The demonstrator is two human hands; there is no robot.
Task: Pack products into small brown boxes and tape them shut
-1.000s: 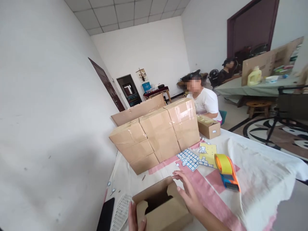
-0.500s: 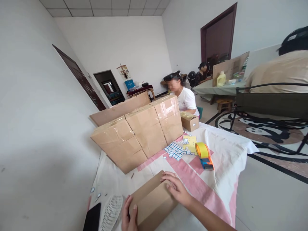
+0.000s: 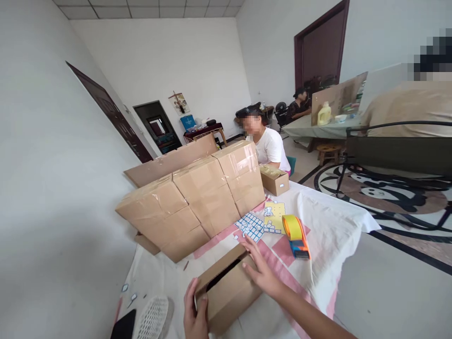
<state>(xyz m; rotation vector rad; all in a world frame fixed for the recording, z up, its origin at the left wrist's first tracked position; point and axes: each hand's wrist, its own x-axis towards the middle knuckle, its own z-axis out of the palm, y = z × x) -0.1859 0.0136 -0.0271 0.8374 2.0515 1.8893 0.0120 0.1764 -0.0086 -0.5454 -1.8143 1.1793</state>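
A small brown cardboard box (image 3: 235, 296) lies on the cloth in front of me. A dark gap shows between its two long top flaps. My left hand (image 3: 196, 308) grips the near left end, thumb on the front flap and fingers on the outer side. At the opposite end my right hand (image 3: 263, 270) holds the box, thumb on the flap and fingers along the end wall. Right of it sits a tape dispenser (image 3: 296, 238) with a yellow roll. Beyond the box is a sheet of blue-edged white labels (image 3: 251, 226) beside a yellow backing sheet (image 3: 277, 213).
Stacked taped cartons (image 3: 197, 197) form a wall along the table's far left. A closed small box (image 3: 274, 180) stands near a person in a white shirt (image 3: 271, 148). At the near left lie a white mesh item (image 3: 152, 316) and a black flat object (image 3: 123, 325).
The flaps of the box have parted, and a dark opening now shows between them. My right hand has shifted slightly, with its fingers at the far end. The view has moved a little.
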